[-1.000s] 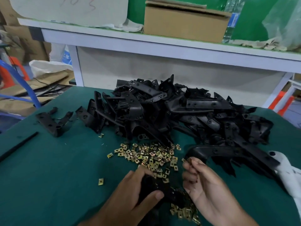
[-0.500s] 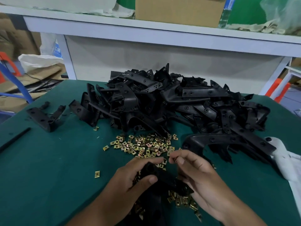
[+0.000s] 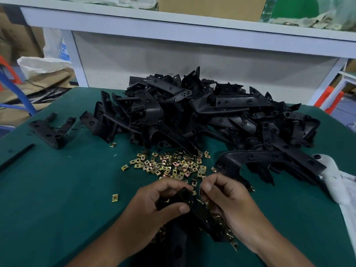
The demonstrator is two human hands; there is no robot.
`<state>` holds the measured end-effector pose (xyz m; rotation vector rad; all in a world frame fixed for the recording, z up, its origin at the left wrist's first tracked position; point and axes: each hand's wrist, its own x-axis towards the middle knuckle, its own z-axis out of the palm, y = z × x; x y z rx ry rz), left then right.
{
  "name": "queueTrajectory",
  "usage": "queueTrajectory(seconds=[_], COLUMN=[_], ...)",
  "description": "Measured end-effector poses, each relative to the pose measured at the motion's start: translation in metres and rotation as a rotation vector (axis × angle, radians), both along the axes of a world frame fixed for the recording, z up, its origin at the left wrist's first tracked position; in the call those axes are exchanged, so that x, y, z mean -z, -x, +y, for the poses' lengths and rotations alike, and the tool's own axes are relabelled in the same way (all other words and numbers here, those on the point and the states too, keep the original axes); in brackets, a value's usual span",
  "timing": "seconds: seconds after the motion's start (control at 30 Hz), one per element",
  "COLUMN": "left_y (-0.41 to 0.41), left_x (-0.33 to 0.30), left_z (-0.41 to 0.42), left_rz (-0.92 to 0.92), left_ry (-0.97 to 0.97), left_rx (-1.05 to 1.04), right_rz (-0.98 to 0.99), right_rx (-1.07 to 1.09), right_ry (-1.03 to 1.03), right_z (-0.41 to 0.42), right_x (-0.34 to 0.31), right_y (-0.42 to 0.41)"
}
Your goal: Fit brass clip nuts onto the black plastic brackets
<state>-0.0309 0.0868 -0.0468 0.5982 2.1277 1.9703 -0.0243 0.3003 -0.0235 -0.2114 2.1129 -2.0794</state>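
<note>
My left hand point(image 3: 154, 207) grips a black plastic bracket point(image 3: 196, 207) near the table's front edge, thumb under it and fingers curled over its top end. My right hand point(image 3: 229, 199) is right beside it, fingers curled at the bracket's upper end; what it pinches is hidden. A scatter of brass clip nuts point(image 3: 169, 164) lies just beyond both hands. More nuts lie under the held bracket. A big heap of black brackets point(image 3: 202, 116) fills the middle and right of the table.
A lone brass nut point(image 3: 115, 197) lies left of my hands. A separate black bracket point(image 3: 51, 132) and a thin black rod point(image 3: 16, 157) sit at the far left. White cloth point(image 3: 339, 187) lies at the right edge. A white shelf frame point(image 3: 173, 29) stands behind the table.
My right hand moved left from beside the nut pile to the top end of the bracket. The left hand kept its hold and raised the bracket's end slightly.
</note>
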Motion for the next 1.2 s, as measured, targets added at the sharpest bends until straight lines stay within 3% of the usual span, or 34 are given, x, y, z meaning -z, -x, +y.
queueTrajectory(seconds=[0.97, 1.2], left_y=[-0.002, -0.001], left_x=[-0.01, -0.011], left_z=[0.002, 0.001], left_rz=[-0.001, -0.027], left_ry=[-0.102, -0.144], left_rx=[-0.004, 0.001], right_rz=[0.015, -0.063], right_rx=[0.009, -0.018], right_ry=[-0.01, 0.148], right_z=[-0.001, -0.003], right_x=[-0.003, 0.002], right_y=[-0.003, -0.001])
